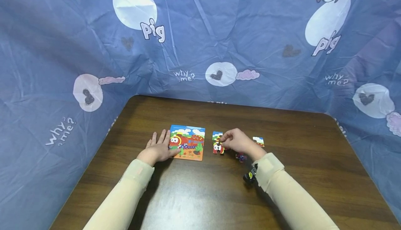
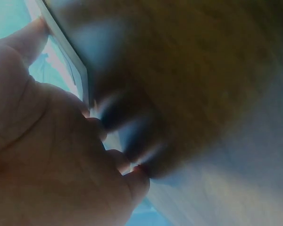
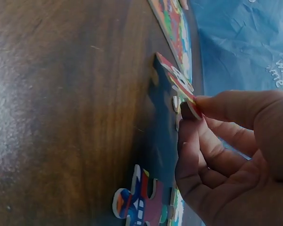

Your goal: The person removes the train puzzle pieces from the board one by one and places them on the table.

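Note:
My right hand pinches a jigsaw puzzle piece between thumb and fingertips. This piece carries a red, white-eyed train face and, in the right wrist view, is held tilted above the table. Close behind it lies a sky-and-cloud puzzle piece, partly hidden. To the left is a square train picture board. My left hand lies at the board's left edge with fingers spread, the thumb reaching onto the board. In the left wrist view the left fingertips are partly shadowed.
A purple and blue puzzle piece lies below the right hand, and another sky piece lies to its right. Everything rests on a dark brown wooden table. A blue printed curtain hangs behind its far edge.

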Motion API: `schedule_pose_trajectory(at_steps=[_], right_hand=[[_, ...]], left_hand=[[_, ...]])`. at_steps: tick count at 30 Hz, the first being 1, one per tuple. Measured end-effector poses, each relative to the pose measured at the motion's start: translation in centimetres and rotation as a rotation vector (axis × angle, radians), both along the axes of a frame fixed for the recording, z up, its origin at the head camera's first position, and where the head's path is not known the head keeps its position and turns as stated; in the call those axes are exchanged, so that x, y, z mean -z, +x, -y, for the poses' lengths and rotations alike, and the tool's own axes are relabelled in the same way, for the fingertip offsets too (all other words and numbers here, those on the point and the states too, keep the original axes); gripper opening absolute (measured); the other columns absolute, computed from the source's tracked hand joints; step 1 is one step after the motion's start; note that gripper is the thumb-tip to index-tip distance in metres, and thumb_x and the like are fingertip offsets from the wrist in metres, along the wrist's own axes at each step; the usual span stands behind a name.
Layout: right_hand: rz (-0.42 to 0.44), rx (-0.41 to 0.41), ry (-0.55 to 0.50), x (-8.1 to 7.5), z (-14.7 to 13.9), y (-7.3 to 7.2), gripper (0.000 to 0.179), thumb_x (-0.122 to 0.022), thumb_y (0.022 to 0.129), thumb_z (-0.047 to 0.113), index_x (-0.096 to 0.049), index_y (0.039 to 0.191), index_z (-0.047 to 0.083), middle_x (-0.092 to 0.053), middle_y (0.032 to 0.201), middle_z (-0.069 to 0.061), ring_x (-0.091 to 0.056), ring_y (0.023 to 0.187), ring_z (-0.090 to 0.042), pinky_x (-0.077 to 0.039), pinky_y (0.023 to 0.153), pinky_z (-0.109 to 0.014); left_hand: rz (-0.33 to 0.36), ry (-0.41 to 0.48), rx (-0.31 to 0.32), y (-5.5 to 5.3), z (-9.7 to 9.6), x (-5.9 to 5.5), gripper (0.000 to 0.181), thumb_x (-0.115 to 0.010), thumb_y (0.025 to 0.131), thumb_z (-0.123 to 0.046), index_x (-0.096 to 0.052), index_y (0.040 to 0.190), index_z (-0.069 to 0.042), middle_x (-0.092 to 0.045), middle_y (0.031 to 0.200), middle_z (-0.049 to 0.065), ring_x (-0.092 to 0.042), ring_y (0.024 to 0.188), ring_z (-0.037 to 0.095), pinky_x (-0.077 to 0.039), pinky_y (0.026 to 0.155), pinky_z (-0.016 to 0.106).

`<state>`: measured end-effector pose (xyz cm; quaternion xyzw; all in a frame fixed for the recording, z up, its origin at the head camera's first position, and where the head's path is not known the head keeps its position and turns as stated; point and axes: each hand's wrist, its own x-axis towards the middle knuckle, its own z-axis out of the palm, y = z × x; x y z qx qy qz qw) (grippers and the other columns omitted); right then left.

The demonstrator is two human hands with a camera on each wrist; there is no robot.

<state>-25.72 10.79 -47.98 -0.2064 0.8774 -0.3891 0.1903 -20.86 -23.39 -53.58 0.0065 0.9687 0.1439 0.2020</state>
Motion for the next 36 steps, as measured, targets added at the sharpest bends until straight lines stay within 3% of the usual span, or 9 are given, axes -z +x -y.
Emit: schedule_pose_trajectory(at_steps=[3,11,18,36], right_hand=[[-0.029,0.01,0.021,0.1,0.1,0.2,0.015,-0.069,0.091,0.003,-0.077,0.104,0.001,-0.073,0.089,-0.002,-0.061,0.07,-0.016,-0.051,0.062,-0.033],[-0.124,0.062,0.118,0.7,1.1,0.4,0.008,-0.075,0.08,0.003,-0.075,0.086,0.008,-0.066,0.071,0.003,-0.059,0.062,-0.013,-0.05,0.061,-0.031],[-0.137,0.045,0.177,1.0,1.5,0.4,0.016,-0.086,0.083,0.015,-0.072,0.086,0.009,-0.063,0.072,0.0,-0.058,0.061,-0.016,-0.05,0.059,-0.033],[-0.177,0.042,0.233,1.2,2.2,0.2,0.023,-0.088,0.082,0.02,-0.069,0.073,0.012,-0.061,0.066,0.003,-0.052,0.063,-0.016,-0.044,0.06,-0.033]], left_hand=[[0.003,0.0,-0.001,0.0,0.0,0.0,0.109,-0.038,0.092,-0.081,0.007,0.163,-0.011,0.012,0.169,0.012,0.017,0.149,0.044,0.0,0.117,0.06],[0.007,0.013,-0.011,0.3,-0.2,-0.4,0.108,-0.04,0.093,-0.078,0.006,0.163,-0.011,0.011,0.169,0.013,0.017,0.149,0.043,0.001,0.118,0.059],[0.019,0.016,-0.014,0.4,-0.1,-0.4,0.109,-0.039,0.092,-0.081,0.008,0.163,-0.012,0.013,0.168,0.012,0.019,0.149,0.043,0.003,0.118,0.059],[-0.001,0.013,-0.013,-0.4,0.3,0.9,0.112,-0.039,0.09,-0.083,0.008,0.163,-0.013,0.013,0.168,0.011,0.018,0.149,0.043,0.002,0.117,0.06]])
